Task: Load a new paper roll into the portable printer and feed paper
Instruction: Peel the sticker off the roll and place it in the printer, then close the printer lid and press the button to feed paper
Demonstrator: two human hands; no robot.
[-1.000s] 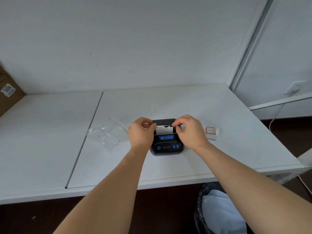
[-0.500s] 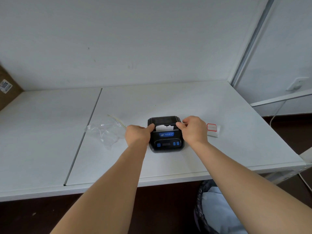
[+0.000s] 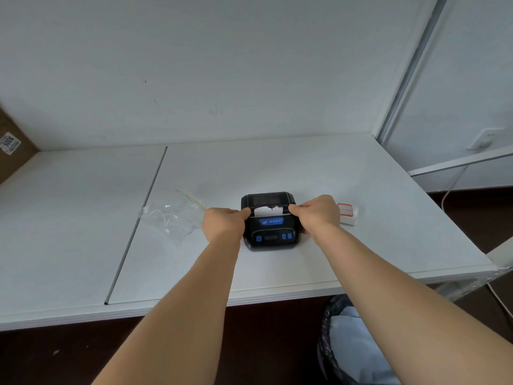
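White table [image 3: 305, 168] — on it printer [image 3: 270, 232], clear plastic bag [image 3: 169, 218], red-bordered label [image 3: 347, 213].

Matt black plastic printer [image 3: 270, 232], white paper [image 3: 266, 211] in its slot; crinkled glossy clear bag [image 3: 169, 218]; smooth white table [image 3: 361, 245].

Likely an office or stockroom: bare white desk [image 3: 277, 273], labelled cardboard box [image 3: 11, 145], lined bin [image 3: 349, 345].

printer [image 3: 270, 229] on table [image 3: 361, 232] (bag [image 3: 169, 218] left, label [image 3: 347, 213] right), hands flanking it.
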